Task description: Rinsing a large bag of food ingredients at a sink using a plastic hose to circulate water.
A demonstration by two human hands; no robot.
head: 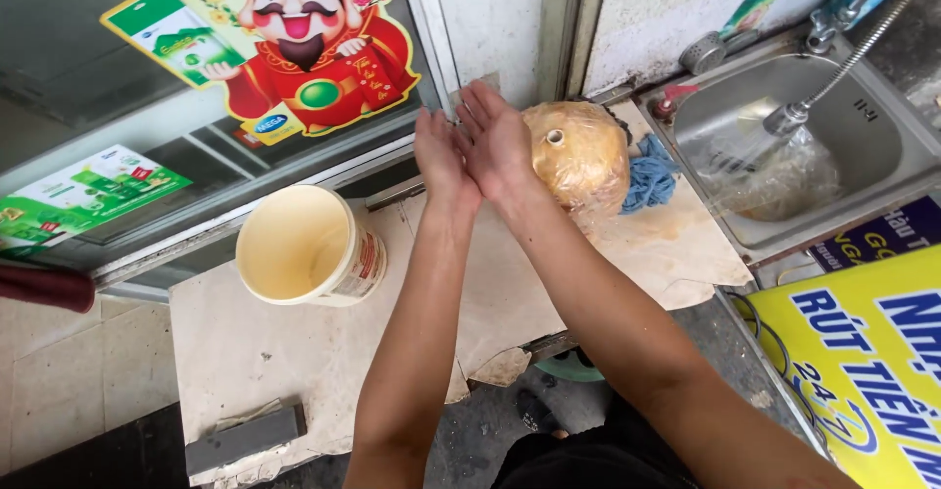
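Note:
My left hand and my right hand are held side by side over the worn stone slab, fingers straight and pointing away from me. Both hands hold nothing. The right hand's edge is close to a round object wrapped in clear plastic, yellowish-brown with a small white spout on top. A cream plastic bucket lies tilted on the slab to the left of my left forearm, its open mouth facing me.
A steel sink at the right has water running from a hose tap. A blue rag lies beside the wrapped object. A dark sharpening block sits near the slab's front edge. A yellow sign leans at lower right; glass doors behind.

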